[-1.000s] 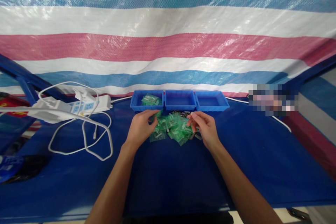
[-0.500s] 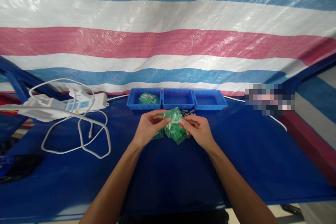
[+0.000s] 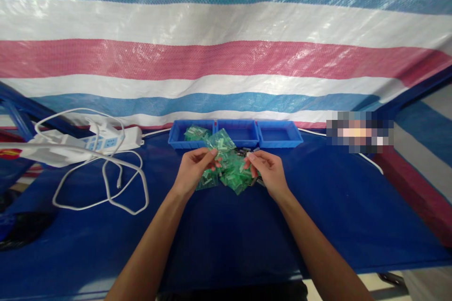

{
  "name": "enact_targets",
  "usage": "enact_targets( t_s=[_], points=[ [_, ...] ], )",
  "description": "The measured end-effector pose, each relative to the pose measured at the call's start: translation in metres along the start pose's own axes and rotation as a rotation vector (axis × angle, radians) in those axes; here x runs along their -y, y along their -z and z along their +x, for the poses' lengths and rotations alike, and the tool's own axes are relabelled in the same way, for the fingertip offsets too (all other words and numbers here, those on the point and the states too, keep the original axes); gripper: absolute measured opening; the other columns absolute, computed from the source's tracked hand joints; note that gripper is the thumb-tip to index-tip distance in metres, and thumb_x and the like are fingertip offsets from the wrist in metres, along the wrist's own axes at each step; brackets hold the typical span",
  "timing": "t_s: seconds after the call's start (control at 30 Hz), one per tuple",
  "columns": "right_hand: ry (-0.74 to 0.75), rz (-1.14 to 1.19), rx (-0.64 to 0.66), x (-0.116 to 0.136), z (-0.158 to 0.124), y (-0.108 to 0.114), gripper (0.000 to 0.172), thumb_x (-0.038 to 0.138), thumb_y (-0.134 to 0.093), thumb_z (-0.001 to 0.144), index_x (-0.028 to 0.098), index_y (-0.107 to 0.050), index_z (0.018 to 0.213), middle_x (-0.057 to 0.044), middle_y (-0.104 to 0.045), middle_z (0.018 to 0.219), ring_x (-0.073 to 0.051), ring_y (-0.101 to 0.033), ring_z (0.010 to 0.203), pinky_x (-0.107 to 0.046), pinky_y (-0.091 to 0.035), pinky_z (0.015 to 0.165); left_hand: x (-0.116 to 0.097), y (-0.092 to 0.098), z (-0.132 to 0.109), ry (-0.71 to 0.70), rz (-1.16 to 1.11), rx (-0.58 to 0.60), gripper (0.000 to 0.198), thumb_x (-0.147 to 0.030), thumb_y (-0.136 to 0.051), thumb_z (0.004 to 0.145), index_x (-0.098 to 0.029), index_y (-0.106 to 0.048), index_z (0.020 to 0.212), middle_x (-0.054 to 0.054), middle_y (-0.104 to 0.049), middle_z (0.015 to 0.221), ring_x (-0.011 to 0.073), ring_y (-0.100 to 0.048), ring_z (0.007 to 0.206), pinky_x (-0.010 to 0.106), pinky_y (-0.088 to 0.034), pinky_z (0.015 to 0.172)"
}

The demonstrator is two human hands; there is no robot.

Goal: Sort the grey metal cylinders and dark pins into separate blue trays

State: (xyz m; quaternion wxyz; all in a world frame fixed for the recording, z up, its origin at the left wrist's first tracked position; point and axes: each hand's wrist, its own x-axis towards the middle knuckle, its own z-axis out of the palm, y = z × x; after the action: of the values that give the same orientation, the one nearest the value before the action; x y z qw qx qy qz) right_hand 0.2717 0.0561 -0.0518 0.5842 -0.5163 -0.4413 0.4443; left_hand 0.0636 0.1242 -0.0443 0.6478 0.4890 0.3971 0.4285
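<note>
My left hand [image 3: 192, 167] is closed, its thumb and finger pinching the lower corner of a small clear green plastic bag [image 3: 221, 141] with pale pieces inside. The bag is raised in front of the blue bins. Close by on the right, my right hand [image 3: 270, 169] has its thumb and fingers brought together; what they hold, if anything, is too small to make out. Between and below both hands lies a pile of similar green bags [image 3: 236, 174]. Another green bag [image 3: 207, 178] lies under my left hand. Small dark and grey pieces [image 3: 243, 151] lie behind the pile, partly hidden.
Three blue bins stand in a row: the left bin [image 3: 176, 144] holds green bags, beside a middle bin [image 3: 242, 142] and a right bin [image 3: 280, 143]. A white power strip [image 3: 132, 138] and looped white cable [image 3: 146, 193] lie left. A striped sheet [image 3: 226, 61] hangs behind the blue table [image 3: 229, 244].
My left hand has lifted the green bag up and to the left, away from the pile. My right hand has let go of that bag, leaving a gap between the hands.
</note>
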Motion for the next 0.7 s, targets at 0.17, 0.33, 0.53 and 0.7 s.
enact_targets(
  t_s=[0.17,0.33,0.53,0.7],
  points=[
    [0.001,0.006,-0.009,-0.001,0.002,0.002,0.035,0.052,-0.076,0.087,0.019,-0.075,0.077,-0.003,-0.073,0.067,-0.011,-0.051,0.045,-0.025,-0.039,0.045,0.005,0.006,0.008,-0.007,-0.177,-0.219,0.049,-0.055,-0.084,0.077,-0.015,-0.076,0.105,0.009,-0.079,0.093,0.0129,-0.070,0.068,0.022,-0.051,0.058],
    [-0.007,-0.001,-0.018,-0.002,0.003,0.002,0.036,0.052,-0.076,0.087,0.018,-0.075,0.075,-0.003,-0.072,0.066,-0.011,-0.051,0.045,-0.025,-0.039,0.044,0.006,0.016,0.003,-0.191,0.436,-0.176,0.038,-0.050,-0.074,0.087,-0.017,-0.080,0.107,0.010,-0.080,0.096,0.0229,-0.075,0.084,0.032,-0.059,0.073],
    [0.004,0.016,-0.026,-0.001,0.003,0.003,0.034,0.051,-0.076,0.087,0.018,-0.076,0.077,-0.002,-0.072,0.066,-0.010,-0.051,0.045,-0.025,-0.039,0.045,0.009,0.030,-0.001,-0.368,1.042,0.043,0.036,-0.037,-0.076,0.083,-0.024,-0.078,0.117,0.010,-0.074,0.122,0.0300,-0.069,0.112,0.037,-0.059,0.087],
    [-0.009,0.011,-0.025,-0.001,0.002,0.002,0.035,0.052,-0.076,0.086,0.019,-0.076,0.076,-0.002,-0.071,0.066,-0.011,-0.051,0.045,-0.025,-0.040,0.045,0.016,0.035,0.004,-0.328,0.977,0.035,0.055,-0.036,-0.080,0.077,-0.024,-0.072,0.130,0.011,-0.068,0.127,0.0234,-0.070,0.092,0.034,-0.061,0.077]
  ],
)
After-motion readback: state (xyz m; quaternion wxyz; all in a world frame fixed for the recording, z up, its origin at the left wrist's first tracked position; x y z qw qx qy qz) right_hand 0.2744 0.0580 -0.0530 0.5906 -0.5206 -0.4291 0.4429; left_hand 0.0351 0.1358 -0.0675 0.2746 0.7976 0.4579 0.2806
